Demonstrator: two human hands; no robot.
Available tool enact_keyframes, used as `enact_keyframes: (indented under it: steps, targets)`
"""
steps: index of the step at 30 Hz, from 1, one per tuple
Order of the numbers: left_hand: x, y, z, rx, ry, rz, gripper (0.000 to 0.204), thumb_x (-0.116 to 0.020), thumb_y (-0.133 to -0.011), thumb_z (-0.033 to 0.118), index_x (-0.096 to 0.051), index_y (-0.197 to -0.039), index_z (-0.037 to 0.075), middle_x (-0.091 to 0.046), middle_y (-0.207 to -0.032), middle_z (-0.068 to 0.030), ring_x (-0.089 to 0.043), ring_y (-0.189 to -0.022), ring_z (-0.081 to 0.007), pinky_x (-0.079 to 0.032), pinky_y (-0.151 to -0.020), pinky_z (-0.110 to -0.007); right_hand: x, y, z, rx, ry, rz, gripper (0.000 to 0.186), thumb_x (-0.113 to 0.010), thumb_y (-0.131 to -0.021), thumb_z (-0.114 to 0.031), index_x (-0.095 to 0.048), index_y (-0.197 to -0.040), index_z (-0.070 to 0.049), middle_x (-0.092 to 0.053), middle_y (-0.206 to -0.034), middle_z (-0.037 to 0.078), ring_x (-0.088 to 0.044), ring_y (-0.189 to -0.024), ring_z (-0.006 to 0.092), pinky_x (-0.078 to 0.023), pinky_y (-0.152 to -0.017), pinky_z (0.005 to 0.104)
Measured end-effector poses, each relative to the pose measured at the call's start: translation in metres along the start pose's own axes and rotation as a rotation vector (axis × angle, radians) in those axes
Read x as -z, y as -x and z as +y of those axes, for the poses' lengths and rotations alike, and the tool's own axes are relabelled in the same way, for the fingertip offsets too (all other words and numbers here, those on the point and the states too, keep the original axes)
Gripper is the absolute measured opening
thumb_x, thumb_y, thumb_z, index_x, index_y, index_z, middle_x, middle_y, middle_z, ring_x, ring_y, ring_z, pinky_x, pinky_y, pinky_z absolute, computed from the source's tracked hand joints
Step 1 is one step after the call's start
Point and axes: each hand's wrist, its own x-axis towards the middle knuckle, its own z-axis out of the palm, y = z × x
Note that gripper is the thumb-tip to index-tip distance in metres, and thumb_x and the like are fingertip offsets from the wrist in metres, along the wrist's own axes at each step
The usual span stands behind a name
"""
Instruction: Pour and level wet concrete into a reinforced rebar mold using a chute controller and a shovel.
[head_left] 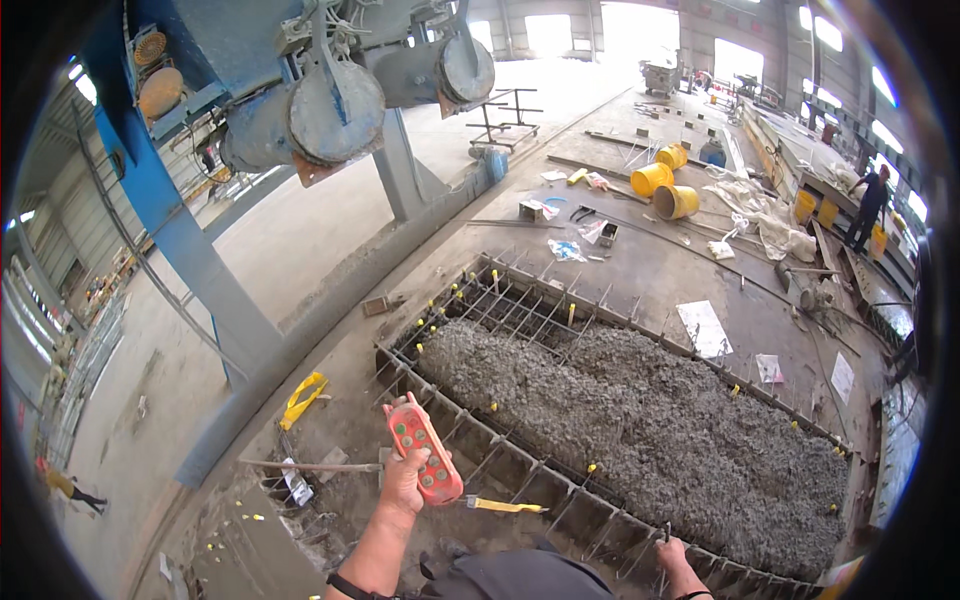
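My left hand (402,482) is closed around a red handheld remote control (428,456), thumb over its button face, beside the near long edge of the formwork (470,420). My right hand (676,556) is curled at that same edge, toward the right corner, by a thin dark rod end (668,532); I cannot tell whether its fingers grip it. Rough grey concrete (640,410) fills most of the formwork; rebar (530,320) lies exposed toward the far left corner.

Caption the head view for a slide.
Left hand gripping a red push-button remote beside a rebar-lined mould partly filled with grey concrete, right hand at its near edge.
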Motion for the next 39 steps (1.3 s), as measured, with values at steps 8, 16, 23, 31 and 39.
enact_keyframes:
  steps: [8,16,23,31,39]
  targets:
    - [0.015,-0.007,0.008,0.017,-0.020,0.099,0.033,-0.060,-0.075,0.009,-0.052,-0.107,0.004,-0.060,-0.090,-0.0088,-0.062,-0.081,-0.0243,-0.054,-0.073,-0.038,-0.022,-0.004,-0.008,0.175,0.074,-0.013,0.026,-0.055,-0.077,-0.023,-0.059,-0.075,0.002,-0.058,-0.062,0.020,-0.061,-0.062,0.0345,-0.047,-0.060,0.0421]
    - [0.031,-0.015,0.004,-0.077,-0.107,0.115,0.038,-0.058,-0.079,0.008,-0.046,-0.115,0.004,-0.060,-0.092,-0.0104,-0.063,-0.076,-0.0219,-0.053,-0.071,-0.035,-0.043,-0.038,0.017,0.148,0.018,-0.042,0.027,-0.056,-0.078,-0.023,-0.057,-0.071,0.002,-0.056,-0.060,0.014,-0.055,-0.056,0.0265,-0.044,-0.053,0.0391]
    - [0.030,-0.005,0.009,-0.083,-0.109,0.196,0.039,-0.059,-0.076,-0.002,-0.048,-0.111,0.009,-0.056,-0.094,0.0015,-0.057,-0.080,-0.0085,-0.051,-0.072,-0.026,-0.038,-0.037,0.010,0.157,0.030,-0.123,0.023,-0.056,-0.080,-0.021,-0.056,-0.070,0.000,-0.050,-0.056,0.005,-0.047,-0.049,0.0161,-0.038,-0.045,0.0351]
    - [0.041,-0.002,0.006,-0.100,-0.133,0.207,0.039,-0.060,-0.075,-0.002,-0.047,-0.109,0.008,-0.056,-0.094,0.0010,-0.057,-0.079,-0.0089,-0.051,-0.072,-0.026,-0.027,-0.028,-0.016,0.128,0.014,-0.142,0.021,-0.055,-0.081,-0.020,-0.055,-0.076,0.000,-0.053,-0.060,0.011,-0.054,-0.051,0.0234,-0.049,-0.047,0.0398]
    - [0.037,-0.001,0.016,-0.144,-0.115,0.209,0.037,-0.059,-0.075,-0.002,-0.046,-0.108,0.008,-0.056,-0.093,-0.0002,-0.059,-0.076,-0.0108,-0.052,-0.069,-0.027,-0.026,-0.009,-0.054,0.119,0.025,-0.116,0.018,-0.054,-0.078,-0.016,-0.055,-0.070,0.000,-0.052,-0.057,0.008,-0.051,-0.051,0.0199,-0.044,-0.046,0.0360]
